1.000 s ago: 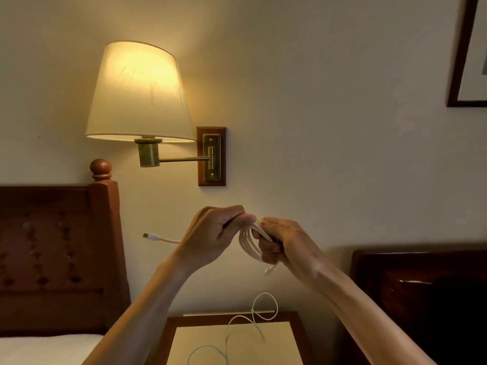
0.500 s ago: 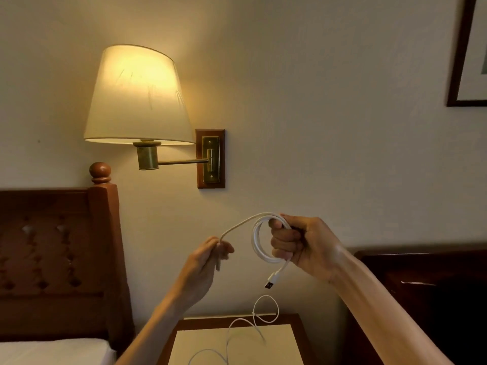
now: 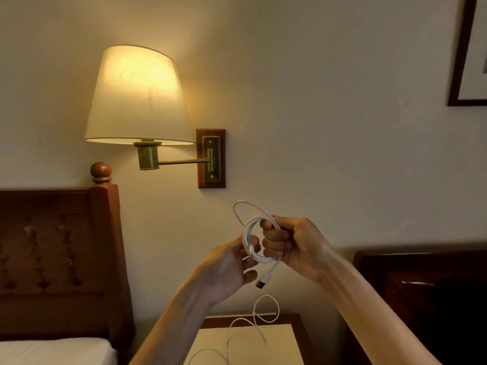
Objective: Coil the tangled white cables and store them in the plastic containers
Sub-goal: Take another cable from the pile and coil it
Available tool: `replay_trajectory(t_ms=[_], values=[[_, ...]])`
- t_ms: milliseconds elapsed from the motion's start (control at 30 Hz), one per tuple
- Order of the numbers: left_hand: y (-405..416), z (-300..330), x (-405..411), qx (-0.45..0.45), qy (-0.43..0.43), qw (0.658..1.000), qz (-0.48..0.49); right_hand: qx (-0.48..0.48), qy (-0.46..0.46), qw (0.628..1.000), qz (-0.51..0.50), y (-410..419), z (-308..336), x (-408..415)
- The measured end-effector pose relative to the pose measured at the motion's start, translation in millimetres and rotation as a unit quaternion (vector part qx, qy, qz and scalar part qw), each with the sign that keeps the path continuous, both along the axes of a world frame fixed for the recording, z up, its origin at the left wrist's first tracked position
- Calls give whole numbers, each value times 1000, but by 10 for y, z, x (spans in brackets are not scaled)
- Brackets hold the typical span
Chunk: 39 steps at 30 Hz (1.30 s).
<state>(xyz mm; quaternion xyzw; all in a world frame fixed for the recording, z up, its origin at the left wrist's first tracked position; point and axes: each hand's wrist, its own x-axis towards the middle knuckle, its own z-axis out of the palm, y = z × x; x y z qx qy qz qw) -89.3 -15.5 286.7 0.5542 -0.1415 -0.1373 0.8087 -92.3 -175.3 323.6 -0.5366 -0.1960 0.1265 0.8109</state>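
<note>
Above the counter [image 3: 295,335], the right hand [image 3: 292,246] grips a white cable [image 3: 247,233] wound into loops, USB plug [image 3: 261,283] dangling; the left hand [image 3: 229,267] pinches the coil's lower side.

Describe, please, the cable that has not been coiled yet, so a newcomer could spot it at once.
Find the lit wall lamp, then drop to the nightstand below the hands. The loose white cable sprawls across its pale top, one loop rising at the back. The coiled cable, by contrast, is held in both hands.

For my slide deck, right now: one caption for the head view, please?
Both hands wind a white cable into a coil beneath a lit wall lamp, another cable waiting on the nightstand.
</note>
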Motion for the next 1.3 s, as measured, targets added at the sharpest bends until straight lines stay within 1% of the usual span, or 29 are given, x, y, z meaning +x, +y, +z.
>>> replay_trajectory(t_ms=[67, 100, 133, 167, 200, 233, 300, 400, 433, 500, 567, 600, 633, 667, 700, 733, 767, 800, 867, 967, 1033, 1133, 1167, 1233, 1267, 1300], values=[[-16, -6, -69, -24, 18, 1000, -8, -17, -7, 999, -28, -4, 0, 13], [-25, -16, -110, 1, -1, 1000, 18, -24, -11, 999, -37, -7, 5, 17], [-44, -32, -145, 62, -47, 995, 67, -30, -16, 999, -41, -7, 9, 25], [-75, -35, -184, 138, -103, 978, 120, -35, -21, 998, -44, -4, 7, 33], [-98, -42, -207, 203, -157, 953, 163, -42, -28, 998, -49, 8, 0, 39], [-101, -60, -204, 249, -197, 929, 191, -52, -35, 997, -55, 25, -15, 48], [-63, -64, -228, 311, -237, 895, 214, -71, -44, 994, -73, 56, -34, 74], [-18, -163, -354, 433, -287, 816, 254, -70, -49, 989, -119, 15, 6, 151], [-18, -228, -410, 456, -288, 806, 243, -67, -50, 988, -129, -6, 34, 185], [-13, -341, -467, 491, -276, 806, 182, -89, -62, 986, -123, -15, 74, 220], [114, -273, -424, 527, -250, 809, 80, -135, -78, 983, -94, 25, 70, 218], [195, -174, -405, 523, -227, 821, 36, -154, -81, 982, -79, 41, 64, 205], [273, -68, -390, 494, -201, 845, 29, -169, -84, 980, -65, 48, 67, 193], [344, 40, -370, 450, -171, 874, 67, -180, -87, 978, -53, 44, 75, 189], [408, 120, -332, 406, -164, 886, 154, -188, -93, 977, -41, 39, 88, 184], [446, 188, -283, 373, -182, 876, 246, -194, -97, 976, -27, 43, 103, 178], [446, 236, -240, 337, -203, 871, 294, -201, -100, 974, -12, 59, 109, 167], [417, 273, -218, 289, -210, 887, 293, -206, -105, 973, 4, 90, 112, 157], [313, 328, -221, 206, -192, 937, 209, -207, -114, 971, 29, 158, 119, 138], [282, 338, -184, 157, -170, 964, 129, -199, -118, 972, 36, 188, 175, 110], [297, 317, -166, 138, -156, 974, 88, -198, -119, 973, 20, 163, 209, 114], [266, 288, -192, 135, -151, 978, 46, -199, -112, 973, 25, 137, 234, 119], [235, 287, -199, 146, -155, 976, 53, -200, -113, 973, 24, 140, 227, 119], [159, 273, -177, 171, -176, 964, 105, -199, -114, 973, 5, 165, 190, 113], [128, 260, -159, 176, -187, 957, 135, -207, -127, 970, -21, 178, 157, 111], [102, 249, -146, 174, -198, 951, 158, -228, -159, 959, -64, 188, 120, 112]])
